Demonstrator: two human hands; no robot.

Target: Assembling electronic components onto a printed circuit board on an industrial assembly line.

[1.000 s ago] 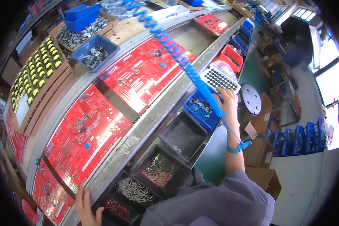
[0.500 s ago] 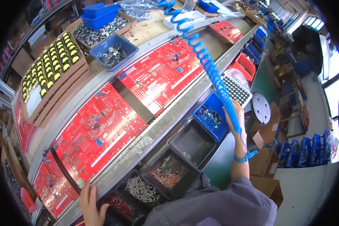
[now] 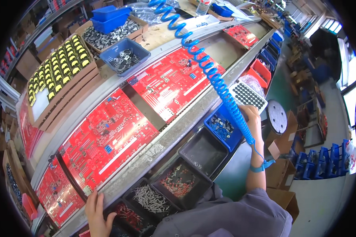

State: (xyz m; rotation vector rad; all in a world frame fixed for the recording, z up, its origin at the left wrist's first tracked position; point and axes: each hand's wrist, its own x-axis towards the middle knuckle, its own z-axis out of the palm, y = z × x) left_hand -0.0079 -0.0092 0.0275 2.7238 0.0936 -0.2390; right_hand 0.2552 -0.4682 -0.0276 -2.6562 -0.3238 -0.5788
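My left hand (image 3: 97, 213) rests with its fingers apart on the metal rail (image 3: 122, 173), beside the lower edge of a red circuit board (image 3: 103, 136). It holds nothing. My right hand (image 3: 250, 113) is over the near edge of a white tray (image 3: 247, 94) of round black parts, just beyond a blue bin (image 3: 224, 128) of small blue components. Its fingers are bent and partly hidden, so what they hold, if anything, does not show. A blue wrist strap (image 3: 261, 166) circles my right wrist, and its coiled blue cord (image 3: 215, 79) stretches up across the view.
More red boards (image 3: 176, 81) line the track. Black bins hold clear parts (image 3: 203, 148), red-ended components (image 3: 178, 181) and silver components (image 3: 150, 199). Beyond the track stand a blue bin of metal parts (image 3: 125, 57) and a box of yellow-and-black parts (image 3: 59, 71). A round stool (image 3: 277, 116) stands at right.
The view has shifted slightly. My right hand has moved a little toward the white tray, with its fingers more bent. The coiled cord has swung left; my left hand stays on the rail.
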